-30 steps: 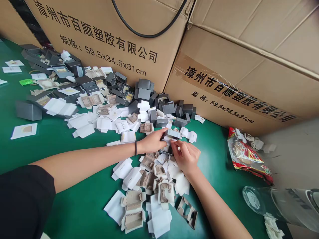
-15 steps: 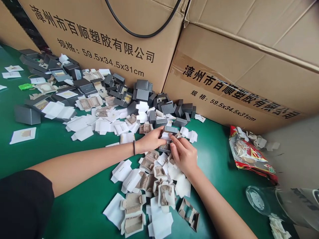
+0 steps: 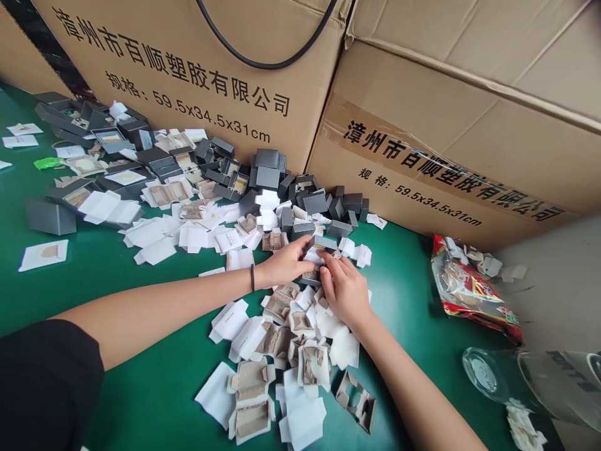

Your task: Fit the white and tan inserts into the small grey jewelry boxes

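A small dark grey hinged box [image 3: 323,243] stands opened, with white lining showing inside. My left hand [image 3: 282,264] grips it from the left, thumb low and fingers at its lid side. From the right, my right hand [image 3: 346,289] reaches in, its index fingertip on the white inner part and the other fingers curled; whether it pinches anything is hidden. Just below the hands lies a pile of folded white and grey-brown card inserts [image 3: 282,300]. A loose brown card insert with holes [image 3: 355,402] rests near my right forearm.
Many dark grey boxes [image 3: 267,169] and white card pieces [image 3: 150,233] are heaped across the green table [image 3: 154,401]. Large cardboard cartons [image 3: 188,69] stand behind. To the right lie a red snack bag [image 3: 474,294], a clear plastic cup [image 3: 539,379] and crumpled tissue [image 3: 524,429].
My right hand has shifted very slightly up and left, its index finger still at the box's inner part. My left hand keeps its grip, and the view has moved a little.
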